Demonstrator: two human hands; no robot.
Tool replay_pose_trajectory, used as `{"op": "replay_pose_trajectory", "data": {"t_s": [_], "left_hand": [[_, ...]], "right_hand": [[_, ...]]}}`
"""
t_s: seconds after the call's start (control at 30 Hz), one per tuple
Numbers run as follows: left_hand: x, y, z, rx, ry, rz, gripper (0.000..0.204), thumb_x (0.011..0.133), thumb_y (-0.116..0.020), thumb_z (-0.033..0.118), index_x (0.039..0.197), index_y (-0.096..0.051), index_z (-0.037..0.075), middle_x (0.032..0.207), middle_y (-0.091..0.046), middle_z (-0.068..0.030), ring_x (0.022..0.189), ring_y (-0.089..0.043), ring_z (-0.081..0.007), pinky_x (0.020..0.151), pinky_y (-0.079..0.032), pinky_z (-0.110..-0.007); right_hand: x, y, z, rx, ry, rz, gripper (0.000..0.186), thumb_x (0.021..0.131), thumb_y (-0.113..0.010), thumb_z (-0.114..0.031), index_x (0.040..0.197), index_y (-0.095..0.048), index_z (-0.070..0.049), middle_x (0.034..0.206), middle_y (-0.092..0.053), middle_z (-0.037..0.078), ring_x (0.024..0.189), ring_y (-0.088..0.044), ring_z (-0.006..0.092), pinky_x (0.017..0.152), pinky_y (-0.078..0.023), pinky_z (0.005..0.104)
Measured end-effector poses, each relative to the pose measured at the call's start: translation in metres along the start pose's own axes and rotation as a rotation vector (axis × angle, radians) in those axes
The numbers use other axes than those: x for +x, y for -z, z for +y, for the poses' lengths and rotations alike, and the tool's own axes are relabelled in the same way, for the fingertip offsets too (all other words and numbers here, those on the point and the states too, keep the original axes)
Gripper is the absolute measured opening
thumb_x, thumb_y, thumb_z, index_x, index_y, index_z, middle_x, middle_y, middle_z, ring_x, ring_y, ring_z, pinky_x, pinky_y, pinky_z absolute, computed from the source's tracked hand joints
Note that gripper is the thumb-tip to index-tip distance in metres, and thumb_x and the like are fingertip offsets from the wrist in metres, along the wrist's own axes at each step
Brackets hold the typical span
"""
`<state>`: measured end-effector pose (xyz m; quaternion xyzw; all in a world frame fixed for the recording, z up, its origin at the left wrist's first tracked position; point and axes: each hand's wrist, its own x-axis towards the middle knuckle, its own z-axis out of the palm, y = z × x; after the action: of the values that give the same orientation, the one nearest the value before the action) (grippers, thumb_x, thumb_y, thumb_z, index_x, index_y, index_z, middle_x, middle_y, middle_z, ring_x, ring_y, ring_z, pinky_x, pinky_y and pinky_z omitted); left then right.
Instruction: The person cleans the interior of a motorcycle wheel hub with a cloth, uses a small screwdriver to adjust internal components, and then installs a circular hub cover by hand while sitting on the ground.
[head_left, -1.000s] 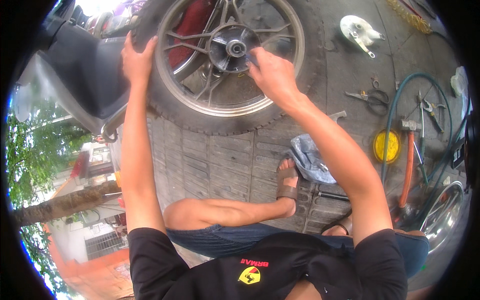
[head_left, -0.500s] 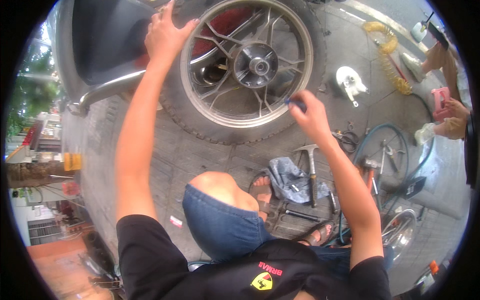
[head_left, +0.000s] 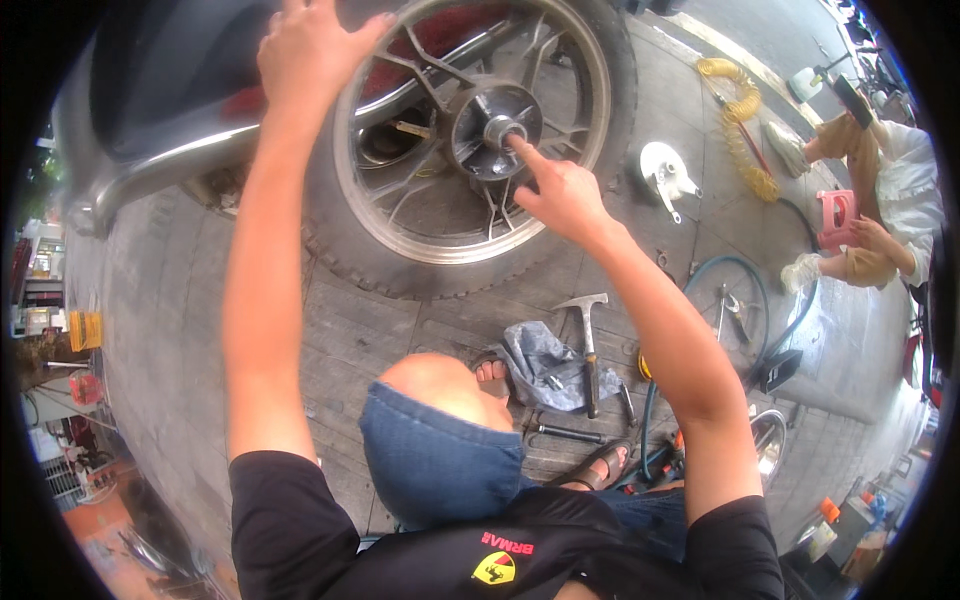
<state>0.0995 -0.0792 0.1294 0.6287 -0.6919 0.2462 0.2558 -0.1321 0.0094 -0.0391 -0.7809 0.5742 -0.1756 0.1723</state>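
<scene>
A spoked motorcycle wheel (head_left: 420, 248) with a dark knobby tyre (head_left: 400, 280) stands in front of me, side face toward me. At its middle is a dark hub (head_left: 470, 140) with a round bore. My right hand (head_left: 570, 200) has its index finger stretched out to the bore, the fingertip at or just inside it. Its thumb is apart and the other fingers are curled; I see nothing held there. My left hand (head_left: 310, 55) lies spread on the tyre's upper left, thumb toward the rim, some fingertips cut off by the picture's edge.
On the paving lie a white brake plate (head_left: 665, 178), a hammer (head_left: 588, 350), a grey-blue cloth (head_left: 540, 365), pliers (head_left: 738, 318) and a green hose (head_left: 700, 275). A yellow coiled air hose (head_left: 740, 95) runs behind. At right sits another person holding a pink object (head_left: 836, 218).
My right hand has moved from the rim's lower right, where a small dark blue thing showed at its fingers, up and left to the hub. That thing is out of sight now. My left hand stays on the tyre.
</scene>
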Motion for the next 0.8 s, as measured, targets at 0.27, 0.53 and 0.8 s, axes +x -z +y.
{"op": "replay_pose_trajectory", "data": {"t_s": [0.27, 0.53, 0.8], "left_hand": [[-0.004, -0.004, 0.004, 0.036, 0.002, -0.012, 0.077, 0.076, -0.071, 0.051, 0.138, -0.046, 0.015, 0.123, -0.058, -0.0177, 0.112, -0.058, -0.0334, 0.092, -0.049, -0.045], [0.006, -0.026, -0.023, 0.102, -0.007, -0.066, 0.082, 0.076, -0.062, 0.069, 0.144, -0.041, 0.028, 0.133, -0.054, -0.0132, 0.12, -0.055, -0.0336, 0.094, -0.047, -0.048], [0.007, -0.026, -0.024, 0.087, -0.044, -0.03, 0.082, 0.075, -0.063, 0.069, 0.143, -0.043, 0.026, 0.134, -0.053, -0.0149, 0.12, -0.055, -0.0353, 0.094, -0.046, -0.049]], "right_hand": [[0.002, 0.004, -0.006, -0.096, 0.016, -0.032, 0.071, 0.077, -0.064, -0.025, 0.143, -0.041, -0.011, 0.078, -0.068, 0.017, 0.075, -0.068, 0.0327, 0.069, -0.053, 0.0435], [0.002, 0.004, -0.001, -0.105, 0.043, -0.035, 0.072, 0.077, -0.066, -0.028, 0.142, -0.042, -0.01, 0.08, -0.069, 0.016, 0.076, -0.068, 0.0325, 0.067, -0.054, 0.0431], [0.001, -0.007, -0.006, 0.09, -0.051, 0.013, 0.075, 0.076, -0.064, -0.027, 0.146, -0.039, -0.016, 0.08, -0.068, 0.018, 0.075, -0.067, 0.033, 0.069, -0.053, 0.0432]]}}
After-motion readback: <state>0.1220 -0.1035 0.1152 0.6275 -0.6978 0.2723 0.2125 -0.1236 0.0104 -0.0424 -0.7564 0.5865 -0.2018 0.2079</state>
